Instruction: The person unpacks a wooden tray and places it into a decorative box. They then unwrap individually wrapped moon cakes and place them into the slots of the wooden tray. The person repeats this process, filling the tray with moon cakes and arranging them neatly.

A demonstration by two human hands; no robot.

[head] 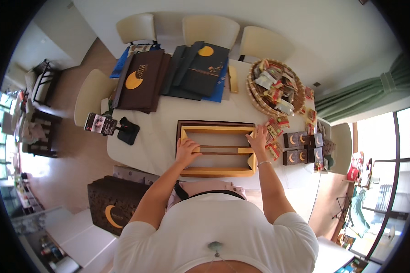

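Note:
A gold cardboard frame [222,129] with a divider [218,150] across its middle lies in front of me, over the dark brown edge of a gift box [212,123]. My left hand [187,150] rests on the frame's left side, its fingers by the divider's end. On the right side lies my right hand [258,139], fingers spread over the frame's edge. Close to that hand are red snack packets [274,131] and several small dark boxes with crescent moons [295,140]. How firmly either hand grips is hard to tell.
Brown gift bags [141,82], dark green bags [205,73] and a round woven basket [251,87] of wrapped packets stand along the far side. A phone [100,124] on a black stand is at left. A large dark box [118,201] sits below the table's near left edge; chairs surround the table.

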